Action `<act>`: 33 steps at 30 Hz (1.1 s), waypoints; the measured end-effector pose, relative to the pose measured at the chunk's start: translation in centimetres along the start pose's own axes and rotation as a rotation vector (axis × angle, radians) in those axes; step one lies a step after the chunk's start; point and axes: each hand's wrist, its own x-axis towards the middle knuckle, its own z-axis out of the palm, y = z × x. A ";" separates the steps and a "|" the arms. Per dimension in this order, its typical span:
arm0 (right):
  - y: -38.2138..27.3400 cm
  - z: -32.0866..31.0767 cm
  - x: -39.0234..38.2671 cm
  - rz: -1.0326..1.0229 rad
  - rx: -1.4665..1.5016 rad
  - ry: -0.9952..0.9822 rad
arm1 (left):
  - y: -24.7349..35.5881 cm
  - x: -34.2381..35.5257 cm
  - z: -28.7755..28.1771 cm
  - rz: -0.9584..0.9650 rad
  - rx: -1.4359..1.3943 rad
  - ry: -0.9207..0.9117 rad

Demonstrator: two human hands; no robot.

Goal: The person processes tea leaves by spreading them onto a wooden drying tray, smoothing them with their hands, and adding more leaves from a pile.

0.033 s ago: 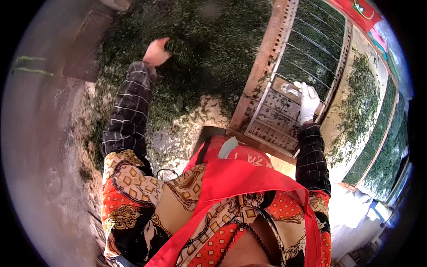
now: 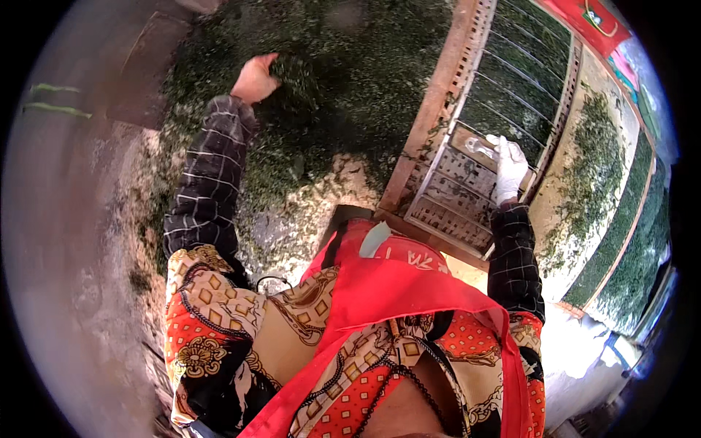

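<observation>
My bare left hand (image 2: 255,79) is curled at the far left over a broad bed of chopped dark green leaves (image 2: 365,87). A clump of leaves (image 2: 296,79) lies against its fingers, which are partly hidden. To the right, my right hand (image 2: 511,169) wears a white glove and is closed at a flat wooden bar (image 2: 465,144) with a shiny clear or metal fitting (image 2: 480,148) on it. This bar lies across a pale slotted frame (image 2: 460,191) with thin cross rods. Green leaves show beneath the rods beyond the bar. The glove hides what its fingers grip.
A wooden rail (image 2: 416,139) separates the leaf bed from the frame. Right of the frame, a pale board (image 2: 566,175) carries scattered leaves, with more leaf-covered trays (image 2: 628,233) beyond. A red bag (image 2: 595,25) stands at the far right. A brown slab (image 2: 146,69) lies at the left.
My left hand has shifted slightly up and left, with the leaf clump beside its fingers showing more clearly. My right hand stays at the bar; the view has shifted a little.
</observation>
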 end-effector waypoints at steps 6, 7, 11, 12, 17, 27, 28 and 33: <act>-1.5 -1.1 0.3 0.092 0.004 -0.077 | 4.4 0.9 -15.1 0.333 -0.192 0.270; -1.0 -1.0 0.6 0.092 0.091 -0.099 | 8.6 -0.7 -17.7 0.287 -0.259 0.334; -1.9 -0.8 1.2 0.127 0.061 -0.110 | 13.2 -1.3 -21.8 0.482 0.103 0.563; -2.5 -0.5 1.1 0.151 0.043 -0.082 | 13.7 -0.7 -23.2 0.558 0.259 0.613; -6.9 1.8 2.2 -0.025 -0.010 -0.147 | 18.6 0.4 -32.8 0.569 -0.312 0.594; -24.8 22.7 2.8 -0.451 0.455 -0.930 | 18.0 0.3 -23.1 0.525 -0.209 0.411; -26.1 24.7 2.6 -0.527 0.592 -0.994 | 19.4 -0.6 -22.6 0.481 -0.074 0.442; -27.9 30.4 -3.6 0.077 0.890 -0.998 | 21.2 -2.0 -20.2 0.586 -0.037 0.450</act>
